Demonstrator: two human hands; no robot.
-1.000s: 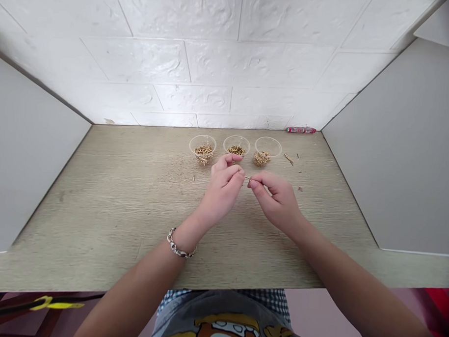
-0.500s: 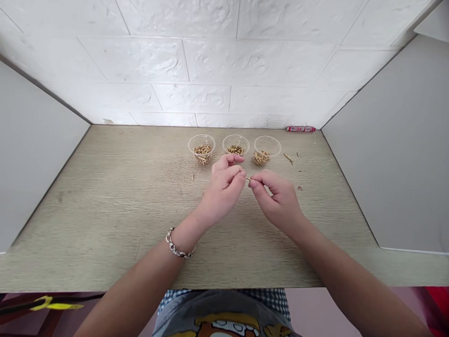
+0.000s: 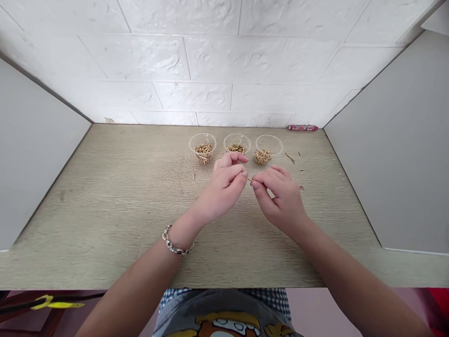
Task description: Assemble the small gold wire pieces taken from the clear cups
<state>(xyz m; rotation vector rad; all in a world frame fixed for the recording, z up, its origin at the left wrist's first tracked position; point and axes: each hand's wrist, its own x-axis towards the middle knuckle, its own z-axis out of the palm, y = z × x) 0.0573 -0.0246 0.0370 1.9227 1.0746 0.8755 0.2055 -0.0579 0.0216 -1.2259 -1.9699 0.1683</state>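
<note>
White brick-patterned wall (image 3: 213, 55) rises behind a pale, wood-grained counter (image 3: 109, 194), which is closed in by a plain grey panel on the left (image 3: 30, 147) and a second grey panel on the right (image 3: 405, 145). Along the back edge, near the right panel, lies a red marker-like tube (image 3: 302, 128). Three clear plastic cups stand in a row before the wall: the left cup (image 3: 203, 134), the middle cup (image 3: 237, 134) and the right cup (image 3: 269, 135), each with small brass-coloured pins inside. Several loose pins (image 3: 290, 158) lie to the right of the row, and one short pin (image 3: 194, 177) rests alone in front of the left cup. Nearer the viewer, two hands meet above the counter, just in front of the middle and right cups. One thin brass-coloured piece (image 3: 249, 179) bridges the small gap between them. Its right end sits in the narrow grip of the right hand (image 3: 280, 197), pinched between thumb and forefinger. Its other end disappears at the closed thumb and forefinger of the left hand (image 3: 226, 186), whose other fingers curl loosely; whether it is a single piece or two joined cannot be told. A silver chain bracelet (image 3: 175, 247) circles the left wrist.
</note>
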